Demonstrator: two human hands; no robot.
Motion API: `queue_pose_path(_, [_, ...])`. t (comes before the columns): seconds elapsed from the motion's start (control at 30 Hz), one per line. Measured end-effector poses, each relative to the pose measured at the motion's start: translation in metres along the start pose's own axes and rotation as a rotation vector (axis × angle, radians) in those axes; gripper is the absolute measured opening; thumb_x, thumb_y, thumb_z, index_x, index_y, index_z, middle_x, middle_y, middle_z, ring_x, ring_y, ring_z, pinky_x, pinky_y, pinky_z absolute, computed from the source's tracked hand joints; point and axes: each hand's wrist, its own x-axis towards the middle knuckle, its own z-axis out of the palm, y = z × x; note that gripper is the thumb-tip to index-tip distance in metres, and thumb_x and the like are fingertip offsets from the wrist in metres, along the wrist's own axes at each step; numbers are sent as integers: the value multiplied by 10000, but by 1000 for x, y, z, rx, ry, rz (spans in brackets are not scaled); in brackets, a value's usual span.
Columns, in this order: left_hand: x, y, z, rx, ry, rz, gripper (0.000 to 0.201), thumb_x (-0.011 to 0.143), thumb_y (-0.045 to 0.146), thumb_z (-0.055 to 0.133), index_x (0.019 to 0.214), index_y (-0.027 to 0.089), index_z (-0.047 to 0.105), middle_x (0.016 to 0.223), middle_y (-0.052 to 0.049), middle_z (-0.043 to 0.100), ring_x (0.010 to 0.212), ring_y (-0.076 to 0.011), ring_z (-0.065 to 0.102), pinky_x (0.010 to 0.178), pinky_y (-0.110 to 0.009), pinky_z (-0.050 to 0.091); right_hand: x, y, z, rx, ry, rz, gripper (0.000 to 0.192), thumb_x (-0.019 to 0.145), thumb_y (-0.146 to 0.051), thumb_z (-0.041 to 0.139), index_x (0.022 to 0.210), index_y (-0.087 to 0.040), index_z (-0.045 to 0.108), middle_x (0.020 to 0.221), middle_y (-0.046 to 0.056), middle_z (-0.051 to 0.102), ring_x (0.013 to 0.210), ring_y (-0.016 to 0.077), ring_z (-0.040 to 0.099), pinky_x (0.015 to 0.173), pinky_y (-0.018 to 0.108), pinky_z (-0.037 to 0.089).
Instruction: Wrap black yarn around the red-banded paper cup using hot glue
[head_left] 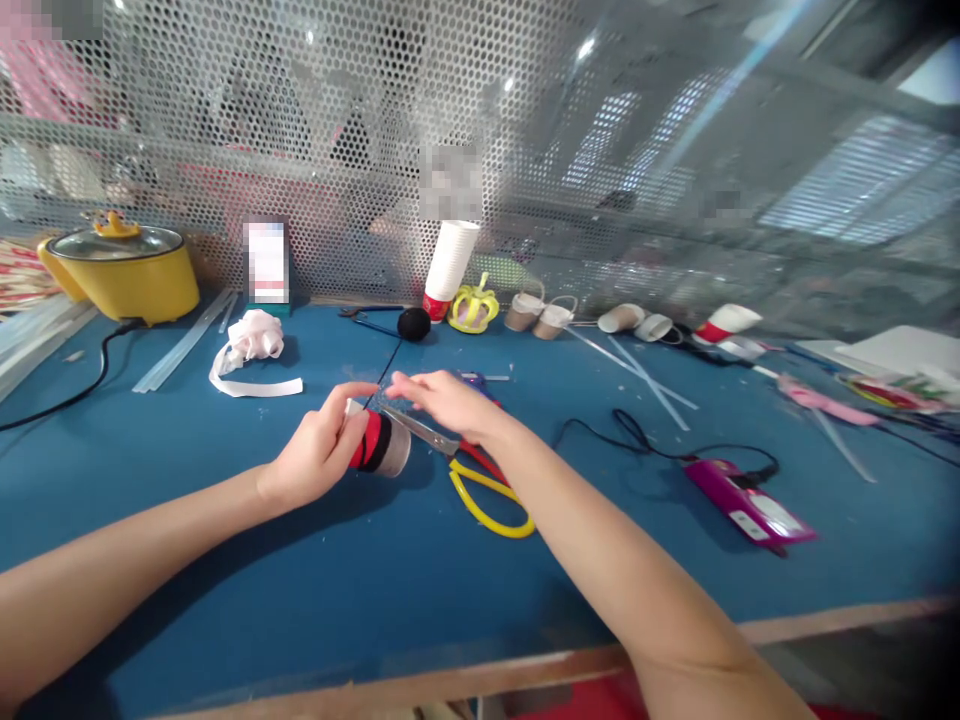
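Note:
My left hand (pixel 319 445) is closed around a white and red paper cup (pixel 373 440) lying on its side, with a black band wound about it. A thin black yarn strand runs from the cup to a black yarn ball (pixel 414 323) farther back. My right hand (pixel 442 400) hovers just right of the cup, fingers stretched toward the strand; whether they touch it is unclear, and the thumb is hidden. Below that hand lie scissors (pixel 480 495) with yellow and red handles, blades pointing at the cup. My right forearm partly covers a small blue object (pixel 472 380).
At the back stand a yellow electric pot (pixel 135 285), a phone (pixel 268 265), stacked paper cups (pixel 450 260) and a yellow crown-shaped piece (pixel 473 308). White ribbon (pixel 255 345) lies left. A purple device (pixel 746 505) with a black cable lies right, near glue sticks (pixel 652 380).

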Motion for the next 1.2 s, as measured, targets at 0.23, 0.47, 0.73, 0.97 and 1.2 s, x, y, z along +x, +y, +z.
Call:
queue_pose_path(0.23, [-1,0,1,-4,-20,71,331,882,226,350,1205,158,370,504,101,341,425,-67,368,477,-190,304,-2,-24,34,457,49,-54,417,598,-562,648,609,-158,546,574,-30,512,560,94,416,581,247,333])
queue_pose_path(0.47, [5,0,1,-125,-13,-78,326,889,269,342,1189,155,399,524,79,385,460,-80,379,467,-194,315,-14,-27,13,295,204,-166,298,773,-432,547,657,-157,558,649,-6,569,598,100,447,617,250,366])
queue_pose_path(0.73, [8,-1,2,-196,-37,-216,221,856,276,392,1033,158,454,497,87,374,449,-78,357,446,-186,300,-24,-37,4,185,300,-230,291,792,-420,537,650,-166,548,662,8,582,614,110,490,614,241,392])
queue_pose_path(0.97, [3,5,2,-129,-82,-123,141,859,267,379,961,178,421,464,107,343,423,-73,341,434,-182,270,-23,-35,4,106,314,-240,291,795,-408,531,635,-166,546,628,3,568,588,112,475,590,241,374])
queue_pose_path(1.2, [-3,8,1,-127,-52,-19,123,875,251,367,967,183,411,475,107,349,418,-63,335,434,-178,265,-19,-32,3,69,308,-225,267,810,-346,513,622,-160,549,617,-3,556,590,107,470,601,238,368])
